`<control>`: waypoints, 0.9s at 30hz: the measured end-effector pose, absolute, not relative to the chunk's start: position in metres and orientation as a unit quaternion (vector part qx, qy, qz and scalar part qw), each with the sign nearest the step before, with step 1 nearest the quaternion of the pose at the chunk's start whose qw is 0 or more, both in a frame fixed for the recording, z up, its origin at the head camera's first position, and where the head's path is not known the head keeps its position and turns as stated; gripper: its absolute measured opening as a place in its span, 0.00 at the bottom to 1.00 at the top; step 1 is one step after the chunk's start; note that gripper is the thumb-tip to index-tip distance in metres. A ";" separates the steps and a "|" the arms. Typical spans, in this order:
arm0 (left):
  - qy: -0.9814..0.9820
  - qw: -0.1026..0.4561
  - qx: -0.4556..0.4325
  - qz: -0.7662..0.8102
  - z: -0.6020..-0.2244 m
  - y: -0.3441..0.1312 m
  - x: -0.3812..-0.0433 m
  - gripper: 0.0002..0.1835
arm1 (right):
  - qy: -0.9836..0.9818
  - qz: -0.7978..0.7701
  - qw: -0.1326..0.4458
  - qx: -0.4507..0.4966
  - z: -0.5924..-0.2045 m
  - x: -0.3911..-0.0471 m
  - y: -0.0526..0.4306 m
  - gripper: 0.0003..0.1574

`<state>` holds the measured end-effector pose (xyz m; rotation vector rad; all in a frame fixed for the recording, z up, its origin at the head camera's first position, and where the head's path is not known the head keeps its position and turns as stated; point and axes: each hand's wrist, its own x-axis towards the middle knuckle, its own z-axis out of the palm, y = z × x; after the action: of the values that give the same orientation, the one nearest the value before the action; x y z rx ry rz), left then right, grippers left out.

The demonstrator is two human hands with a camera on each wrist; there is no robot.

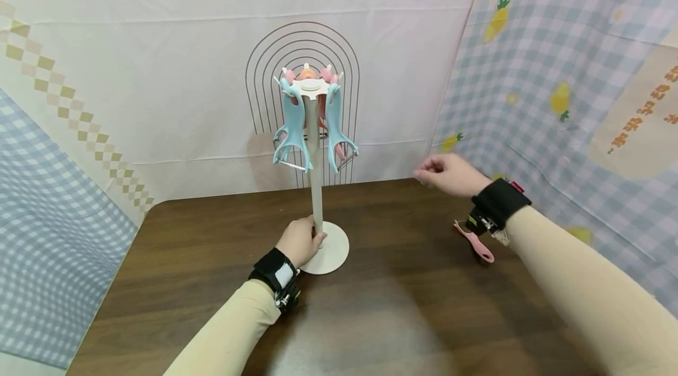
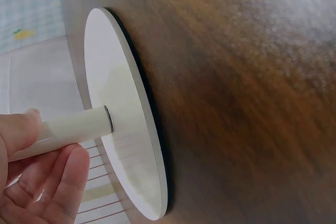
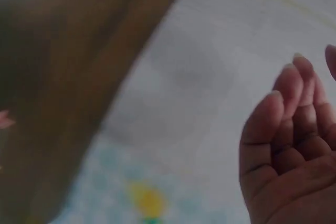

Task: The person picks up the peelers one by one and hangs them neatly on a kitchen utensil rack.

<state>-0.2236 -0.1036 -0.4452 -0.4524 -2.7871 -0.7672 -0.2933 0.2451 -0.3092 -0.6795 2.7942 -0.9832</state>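
A white stand with a thin pole point(image 1: 316, 196) and round base point(image 1: 335, 249) rises from the table. Near its foot my left hand point(image 1: 296, 242) grips the pole; the left wrist view shows thumb and fingers around it just above the base point(image 2: 123, 85). From the stand's top hang a light blue peeler point(image 1: 292, 123) on the left and another light blue peeler point(image 1: 333, 120) on the right. Pink and orange handles point(image 1: 307, 73) show behind them, partly hidden. My right hand point(image 1: 449, 174) is raised over the table's back right, fingers loosely bent, holding nothing. Below it lies a pink peeler point(image 1: 479, 248).
The dark brown wooden table point(image 1: 212, 282) ends at a white cloth wall point(image 1: 159, 87) behind the stand. A blue checked cloth point(image 1: 529, 99) with yellow fruit prints hangs along the right side, close to my right hand and forearm. Another checked cloth point(image 1: 47, 217) hangs at left.
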 end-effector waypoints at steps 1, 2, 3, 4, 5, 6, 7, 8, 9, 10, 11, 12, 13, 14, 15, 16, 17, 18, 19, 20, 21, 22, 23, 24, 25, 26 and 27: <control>-0.947 0.108 -0.154 -0.260 -0.445 -0.104 -0.224 0.10 | 0.923 -0.311 0.060 -0.217 -0.318 -0.294 0.255 0.20; -0.947 0.108 -0.155 -0.259 -0.445 -0.104 -0.224 0.10 | 0.928 -0.300 0.068 -0.210 -0.326 -0.293 0.264 0.20; -0.947 0.109 -0.155 -0.258 -0.446 -0.104 -0.224 0.10 | 0.932 -0.291 0.077 -0.204 -0.334 -0.293 0.274 0.20; -0.947 0.110 -0.155 -0.259 -0.446 -0.104 -0.224 0.10 | 0.935 -0.280 0.084 -0.200 -0.341 -0.293 0.283 0.19; -0.947 0.110 -0.156 -0.259 -0.445 -0.104 -0.224 0.10 | 0.938 -0.270 0.091 -0.196 -0.348 -0.293 0.292 0.19; -0.947 0.110 -0.156 -0.260 -0.445 -0.104 -0.224 0.11 | 0.942 -0.258 0.097 -0.191 -0.356 -0.293 0.301 0.20; -0.947 0.110 -0.155 -0.260 -0.445 -0.104 -0.224 0.11 | 0.946 -0.246 0.105 -0.182 -0.363 -0.293 0.310 0.20; -0.946 0.110 -0.155 -0.261 -0.445 -0.104 -0.224 0.11 | 0.950 -0.235 0.113 -0.172 -0.370 -0.294 0.319 0.20; -0.946 0.109 -0.155 -0.261 -0.444 -0.104 -0.224 0.11 | 0.953 -0.226 0.123 -0.159 -0.377 -0.293 0.328 0.21; -0.946 0.108 -0.155 -0.262 -0.444 -0.104 -0.223 0.11 | 0.955 -0.220 0.134 -0.147 -0.383 -0.293 0.336 0.22; -0.947 0.108 -0.155 -0.261 -0.444 -0.104 -0.223 0.11 | 0.957 -0.213 0.147 -0.134 -0.389 -0.292 0.344 0.23; -0.947 0.108 -0.155 -0.261 -0.443 -0.104 -0.223 0.11 | 0.958 -0.204 0.160 -0.121 -0.394 -0.291 0.351 0.23; -0.947 0.107 -0.155 -0.261 -0.443 -0.104 -0.223 0.11 | 0.959 -0.198 0.174 -0.106 -0.398 -0.289 0.356 0.24; -0.947 0.107 -0.156 -0.261 -0.443 -0.104 -0.223 0.11 | 0.959 -0.193 0.185 -0.097 -0.402 -0.286 0.361 0.25; -0.947 0.108 -0.155 -0.261 -0.443 -0.104 -0.223 0.11 | 0.958 -0.189 0.196 -0.090 -0.406 -0.284 0.365 0.26; -0.947 0.108 -0.155 -0.262 -0.443 -0.104 -0.223 0.11 | 0.957 -0.182 0.207 -0.088 -0.410 -0.282 0.368 0.27; -0.947 0.108 -0.154 -0.262 -0.443 -0.104 -0.223 0.11 | 0.957 -0.175 0.216 -0.084 -0.413 -0.280 0.371 0.28; -0.947 0.107 -0.153 -0.263 -0.443 -0.104 -0.223 0.11 | 0.957 -0.168 0.224 -0.080 -0.417 -0.277 0.373 0.30; -0.947 0.107 -0.152 -0.262 -0.443 -0.104 -0.224 0.11 | 0.956 -0.165 0.232 -0.073 -0.420 -0.276 0.375 0.31; -0.947 0.106 -0.152 -0.262 -0.443 -0.104 -0.224 0.11 | 0.955 -0.161 0.236 -0.073 -0.423 -0.274 0.376 0.31; -0.947 0.105 -0.151 -0.262 -0.443 -0.104 -0.224 0.11 | 0.955 -0.156 0.242 -0.071 -0.426 -0.273 0.377 0.32; -0.948 0.104 -0.151 -0.261 -0.444 -0.104 -0.224 0.11 | 0.955 -0.152 0.245 -0.071 -0.429 -0.272 0.377 0.32; -0.948 0.103 -0.151 -0.261 -0.444 -0.104 -0.224 0.11 | 0.954 -0.153 0.248 -0.065 -0.431 -0.271 0.377 0.31; -0.948 0.102 -0.151 -0.260 -0.444 -0.104 -0.224 0.11 | 0.954 -0.153 0.250 -0.066 -0.433 -0.271 0.378 0.30; -0.948 0.102 -0.151 -0.260 -0.445 -0.104 -0.224 0.11 | 0.953 -0.156 0.252 -0.066 -0.434 -0.271 0.377 0.28; -0.948 0.101 -0.151 -0.260 -0.445 -0.104 -0.224 0.11 | 0.953 -0.158 0.251 -0.071 -0.435 -0.270 0.377 0.27; -0.949 0.101 -0.151 -0.259 -0.445 -0.104 -0.224 0.11 | 0.952 -0.161 0.251 -0.069 -0.436 -0.270 0.376 0.25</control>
<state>-0.2235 -0.1036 -0.4453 -0.4468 -2.8017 -0.7647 -0.2704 0.3761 -0.4361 -0.1871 2.5902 -0.4381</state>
